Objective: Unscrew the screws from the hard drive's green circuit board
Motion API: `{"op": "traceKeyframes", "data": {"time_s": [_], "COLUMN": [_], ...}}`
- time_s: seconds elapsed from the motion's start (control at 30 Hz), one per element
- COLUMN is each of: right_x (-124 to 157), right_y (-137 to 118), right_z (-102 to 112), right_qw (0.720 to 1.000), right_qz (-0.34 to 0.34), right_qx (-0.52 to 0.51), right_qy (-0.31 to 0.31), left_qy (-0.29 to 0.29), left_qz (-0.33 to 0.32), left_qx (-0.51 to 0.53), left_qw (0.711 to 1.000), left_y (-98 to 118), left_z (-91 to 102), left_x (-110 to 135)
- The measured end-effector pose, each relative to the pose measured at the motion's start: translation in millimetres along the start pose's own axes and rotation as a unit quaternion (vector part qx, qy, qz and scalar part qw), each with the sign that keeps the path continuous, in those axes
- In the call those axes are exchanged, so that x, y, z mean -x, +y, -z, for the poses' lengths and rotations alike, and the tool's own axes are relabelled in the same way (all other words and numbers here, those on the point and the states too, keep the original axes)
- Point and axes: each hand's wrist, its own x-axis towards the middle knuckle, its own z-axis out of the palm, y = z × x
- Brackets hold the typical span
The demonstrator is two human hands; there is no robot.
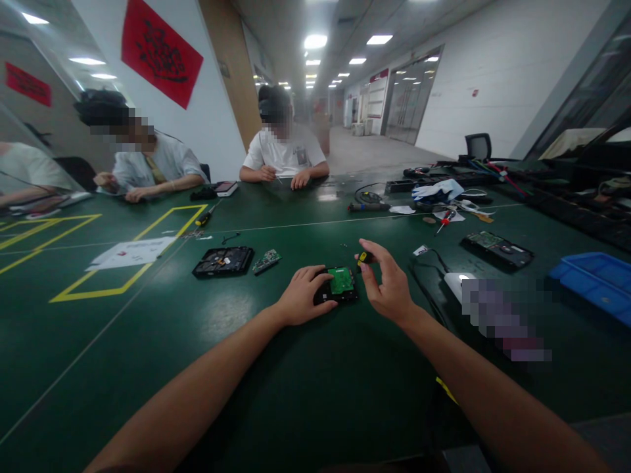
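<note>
Head view: my left hand (303, 295) is spanning the left end of a hard drive (342, 281), fingers spreading over its far side, thumb bracing along the near edge, so it's pressing the drive against the green table (276, 387). My right hand (387, 282) is pinching a yellow-and-black tool (363, 258) between thumb and fingers, just beyond the drive's right end; shaft and tip aren't showing clearly, so I'm not telling whether it's touching. The drive is lying flat between my hands, green board facing up. Handling, my guess: dense for its size, stiff all round, casing rather smooth, so it's probably sliding or turning on the tabletop if nothing is bracing it. Board parts are looking fragile, so I'm rating the black casing edges as the best hold, thumb and fingers on opposite sides, palm staying off the green. The tool I'm judging light and rigid, best taken by its handle. Beyond my left hand, a dark open casing (223, 261) and a loose circuit board (266, 261) are lying; right of my right hand, another drive (497, 249) is sitting near a blue tray (596, 282).
</note>
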Motion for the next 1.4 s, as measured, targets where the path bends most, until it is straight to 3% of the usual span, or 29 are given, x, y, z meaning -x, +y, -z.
{"op": "traceKeyframes", "data": {"time_s": [0.3,0.6,0.8,1.07,1.4], "right_x": [-3.7,-4.8,-2.9,-1.9,-0.7], "right_y": [5.1,-1.1,2.0,2.4,7.0], "right_z": [3.3,2.7,1.1,-0.1,0.2], "right_qw": [0.997,0.999,0.998,0.999,0.998], "right_qz": [0.026,0.035,0.034,0.027,0.026], "right_qx": [0.06,0.021,0.049,0.024,0.052], "right_qy": [0.046,0.012,0.031,0.002,0.014], "left_qy": [-0.003,0.006,0.006,0.006,0.006], "left_qz": [0.007,-0.005,0.002,0.0,0.0], "left_qx": [0.001,-0.004,-0.008,-0.003,-0.008], "left_qw": [1.0,1.0,1.0,1.0,1.0], "left_y": [-0.5,-1.2,-1.1,0.1,-1.1], "left_z": [-0.1,-2.2,-2.1,-1.5,-2.4], "left_x": [0.2,0.0,0.1,-0.3,-0.1]}}
